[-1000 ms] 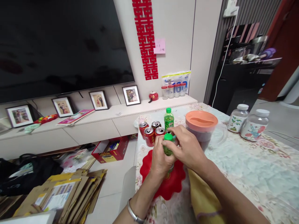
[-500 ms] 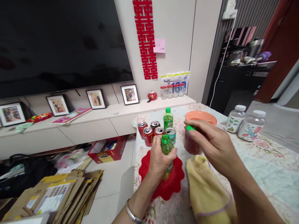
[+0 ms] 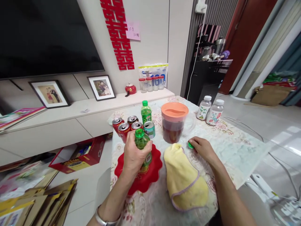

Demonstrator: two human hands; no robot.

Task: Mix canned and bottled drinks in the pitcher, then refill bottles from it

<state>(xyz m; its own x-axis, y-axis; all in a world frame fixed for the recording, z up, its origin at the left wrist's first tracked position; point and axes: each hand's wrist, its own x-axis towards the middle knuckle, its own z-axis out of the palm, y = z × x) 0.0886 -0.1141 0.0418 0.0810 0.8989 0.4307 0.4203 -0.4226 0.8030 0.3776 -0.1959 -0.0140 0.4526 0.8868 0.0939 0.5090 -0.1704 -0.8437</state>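
My left hand (image 3: 134, 153) is wrapped round an uncapped green plastic bottle (image 3: 142, 140), held upright over a red scalloped tray (image 3: 150, 175). Down at the tablecloth, right of a yellow cloth (image 3: 182, 177), the fingers of my right hand (image 3: 199, 148) pinch a green bottle cap (image 3: 190, 145). A pitcher of dark liquid with an orange lid (image 3: 173, 125) stands beyond the cloth. Behind the open bottle are several red drink cans (image 3: 124, 129), a teal opened can (image 3: 150, 129) and a second green bottle (image 3: 146, 113) with its cap on.
Two clear jars with white lids (image 3: 214, 113) stand at the table's far right. Along the wall, a low cabinet (image 3: 98, 114) carries photo frames, a red pot (image 3: 130, 89) and red-lidded jars (image 3: 151, 84). Flattened cardboard (image 3: 44, 201) lies on the floor at left.
My right hand has carried the green cap from in front of the pitcher down to the tablecloth on the right. The view has swung right; my left hand still holds the bottle.
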